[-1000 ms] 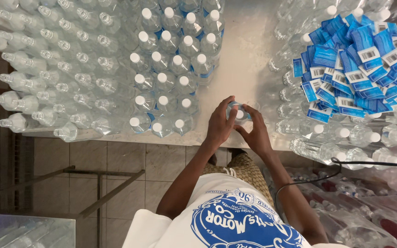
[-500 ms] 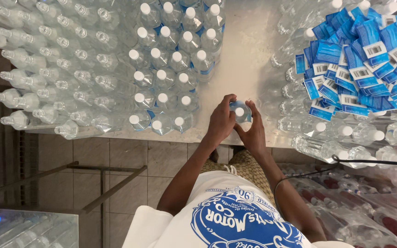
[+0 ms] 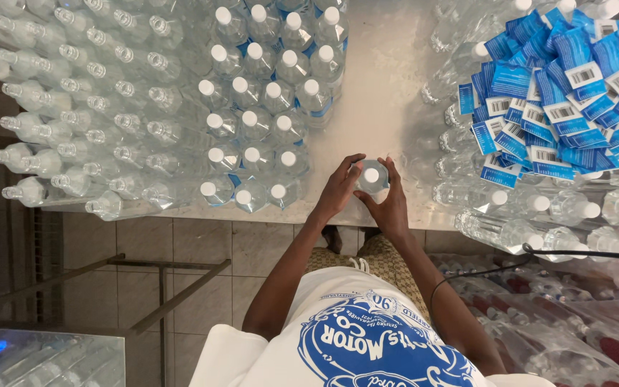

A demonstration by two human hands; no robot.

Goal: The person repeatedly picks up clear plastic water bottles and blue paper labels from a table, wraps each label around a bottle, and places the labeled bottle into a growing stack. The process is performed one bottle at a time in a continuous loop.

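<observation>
Clear plastic white-capped bottle (image 3: 372,176) stands upright on the pale tabletop (image 3: 388,86), left hand (image 3: 338,190) at nine o'clock, right hand (image 3: 390,204) at four o'clock, fingers of both clasping it.

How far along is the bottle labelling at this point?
Done: a block of upright capped bottles beside the hands, some showing blue bands. In hand: one clear bottle held upright between left hand and right hand. Left: a heap of blue labels and bare bottles lying on the right.
</observation>
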